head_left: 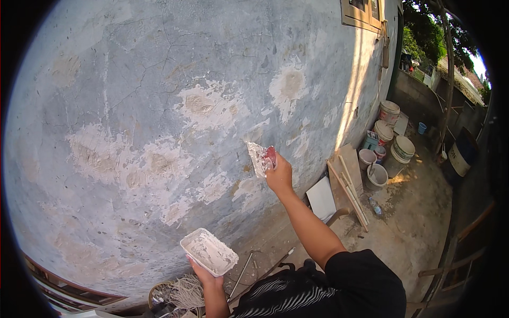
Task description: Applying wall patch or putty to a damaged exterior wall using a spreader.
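My right hand (pixel 279 175) grips a putty knife (pixel 259 159) by its red handle, its blade coated in white filler and held at the pale blue-grey wall (pixel 132 79), beside a small fresh smear. My left hand (pixel 204 273) holds up a white rectangular plastic tub (pixel 209 250) smeared inside with filler, low in front of the wall. Rough white patches (pixel 207 103) of filler are spread over the cracked wall around the knife.
Along the wall to the right stand paint buckets (pixel 377 175), leaning boards (pixel 347 188), a white panel (pixel 321 199) and a plastic bottle (pixel 375 206) on concrete (pixel 403 228). A drum (pixel 461 156) stands at far right. Coiled cords (pixel 185 297) and rods (pixel 238 273) lie below.
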The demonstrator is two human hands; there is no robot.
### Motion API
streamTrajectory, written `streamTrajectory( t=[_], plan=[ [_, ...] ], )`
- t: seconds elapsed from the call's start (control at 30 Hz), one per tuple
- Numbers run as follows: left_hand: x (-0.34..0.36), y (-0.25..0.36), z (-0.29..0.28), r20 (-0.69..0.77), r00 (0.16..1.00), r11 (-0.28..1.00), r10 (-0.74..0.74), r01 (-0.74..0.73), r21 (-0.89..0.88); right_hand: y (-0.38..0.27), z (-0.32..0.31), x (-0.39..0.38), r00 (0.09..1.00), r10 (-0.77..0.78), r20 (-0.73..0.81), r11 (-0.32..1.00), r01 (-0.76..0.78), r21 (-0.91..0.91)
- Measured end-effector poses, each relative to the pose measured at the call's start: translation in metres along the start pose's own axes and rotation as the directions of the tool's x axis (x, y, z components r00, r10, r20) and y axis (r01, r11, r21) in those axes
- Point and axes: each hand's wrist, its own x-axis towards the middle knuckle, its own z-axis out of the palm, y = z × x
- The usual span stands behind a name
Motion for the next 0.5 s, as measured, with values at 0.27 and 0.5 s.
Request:
streamTrajectory(
  t=[0.27,0.5],
  plan=[
    [0.005,0.002,0.0,0.003,1.0,1.0,0.012,-0.011,-0.018,-0.006,-0.006,0.009,0.988,0.11,0.108,0.976,-0.128,0.179],
    [0.01,-0.001,0.005,0.02,1.0,1.0,-0.008,0.008,-0.013,0.003,-0.008,0.014,0.979,0.125,0.164,0.98,-0.148,0.134]
  ],
)
